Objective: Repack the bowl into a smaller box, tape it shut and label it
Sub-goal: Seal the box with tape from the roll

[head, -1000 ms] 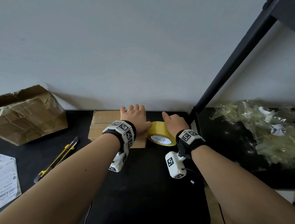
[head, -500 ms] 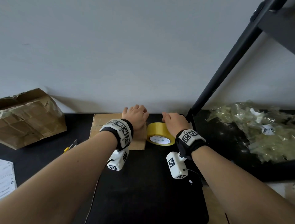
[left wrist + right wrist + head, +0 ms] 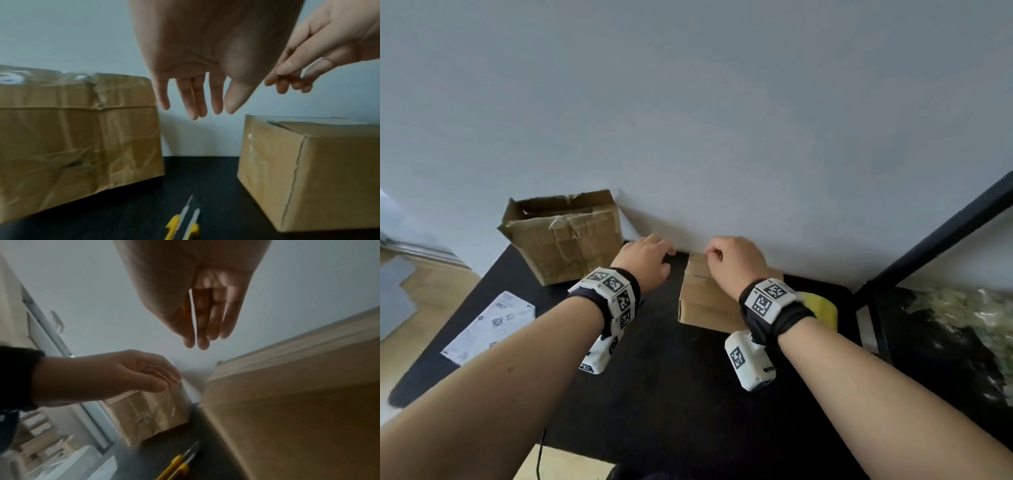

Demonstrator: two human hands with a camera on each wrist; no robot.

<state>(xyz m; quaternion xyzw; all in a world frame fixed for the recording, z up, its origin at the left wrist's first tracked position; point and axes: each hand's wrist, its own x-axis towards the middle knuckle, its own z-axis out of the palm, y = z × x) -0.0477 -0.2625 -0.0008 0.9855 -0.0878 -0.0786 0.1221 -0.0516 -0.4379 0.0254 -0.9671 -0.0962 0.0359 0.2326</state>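
Small brown box (image 3: 705,298) sits on the black table (image 3: 654,394) by the wall, flaps closed, with shiny clear tape on top. Left hand (image 3: 645,262) hangs beside it, fingers (image 3: 193,100) loose and holding nothing. Right hand (image 3: 732,263) hovers over it, fingers straight and close together. Big crumpled box (image 3: 565,240) stands nearby.

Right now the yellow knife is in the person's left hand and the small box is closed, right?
Not quite. The left hand holds nothing; its fingers hang loose above the table. The yellow knife lies on the black table below it, between the big worn box and the small box, as the left wrist view shows. The small box does look closed.
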